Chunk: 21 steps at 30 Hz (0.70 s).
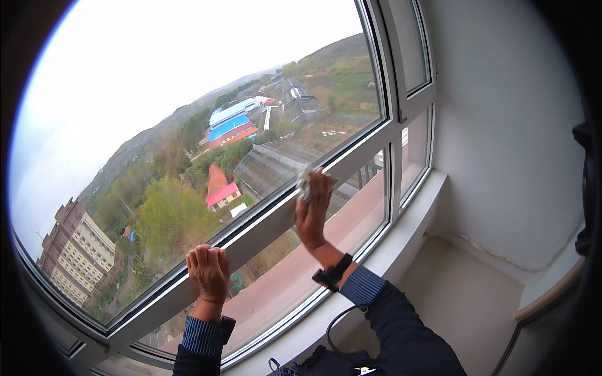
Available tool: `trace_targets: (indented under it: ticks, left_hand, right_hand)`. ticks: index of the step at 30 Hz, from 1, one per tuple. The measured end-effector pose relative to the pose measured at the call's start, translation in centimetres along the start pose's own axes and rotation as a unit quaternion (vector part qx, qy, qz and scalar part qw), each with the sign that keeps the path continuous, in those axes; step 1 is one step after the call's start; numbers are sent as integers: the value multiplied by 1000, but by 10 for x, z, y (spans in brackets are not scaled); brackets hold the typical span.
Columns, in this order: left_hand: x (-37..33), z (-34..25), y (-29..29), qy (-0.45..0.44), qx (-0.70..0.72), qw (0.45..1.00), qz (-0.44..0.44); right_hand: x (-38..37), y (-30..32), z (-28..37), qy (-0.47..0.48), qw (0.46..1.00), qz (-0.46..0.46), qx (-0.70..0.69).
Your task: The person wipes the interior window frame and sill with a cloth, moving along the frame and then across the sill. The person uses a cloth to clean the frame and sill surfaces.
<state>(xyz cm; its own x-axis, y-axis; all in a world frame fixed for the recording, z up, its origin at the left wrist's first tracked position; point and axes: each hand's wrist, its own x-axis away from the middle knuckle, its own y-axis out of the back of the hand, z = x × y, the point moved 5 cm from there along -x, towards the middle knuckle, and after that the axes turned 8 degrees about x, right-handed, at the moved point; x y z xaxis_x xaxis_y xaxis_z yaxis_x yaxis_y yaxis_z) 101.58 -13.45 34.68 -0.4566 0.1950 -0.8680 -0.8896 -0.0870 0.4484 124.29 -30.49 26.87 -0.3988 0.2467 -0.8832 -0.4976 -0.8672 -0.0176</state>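
My right hand [315, 212] presses a crumpled, pale greenish-grey cloth [304, 187] against the window's horizontal crossbar, beside the lower edge of the big upper pane [188, 144]. Part of the cloth is hidden under the fingers. Lower and to the left, my left hand [209, 271] has its fingers curled over the same grey crossbar [263, 220]. Both wrists carry a dark band, and the dark sleeves end in blue ribbed cuffs.
A white sill [401, 241] runs below the lower pane [370, 207]. A narrower window section [417, 144] and a pale wall [501, 125] stand to the right. Outside are trees, blue and red roofs and a tall building [78, 250]. A black cable [332, 326] hangs near my right sleeve.
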Motion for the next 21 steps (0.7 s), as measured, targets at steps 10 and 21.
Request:
trace_targets:
  ticks: [10,21]
  left_hand:
    - [4,2,-5,21,-9,1000,3]
    - [7,1,-4,21,-15,1000,2]
  right_hand:
    - [-84,10,-124,24,998,-66,5]
    - [-9,7,-62,8,998,27,-53]
